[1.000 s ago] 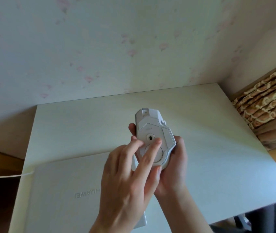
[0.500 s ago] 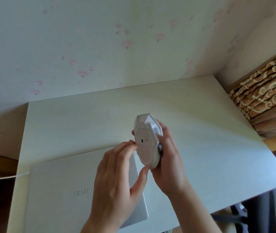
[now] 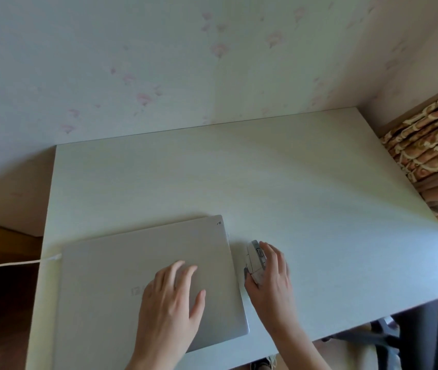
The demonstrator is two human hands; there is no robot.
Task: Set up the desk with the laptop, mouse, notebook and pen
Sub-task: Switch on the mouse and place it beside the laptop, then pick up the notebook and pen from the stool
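Lying closed at the lower left of the frame, the silver laptop (image 3: 132, 284) has a white cable (image 3: 12, 264) at its left edge, and just right of it sits the pale grey angular mouse (image 3: 254, 259) on the white desk (image 3: 319, 196). The left hand (image 3: 171, 303) rests flat on the lid, fingers spread, holding nothing. The right hand (image 3: 271, 276) cups loosely around the mouse.

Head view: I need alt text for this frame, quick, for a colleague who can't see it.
A person's right hand holds a white mouse on a pale desk, just right of a closed silver laptop. The left hand rests flat on the laptop lid; a white cable leads off left.
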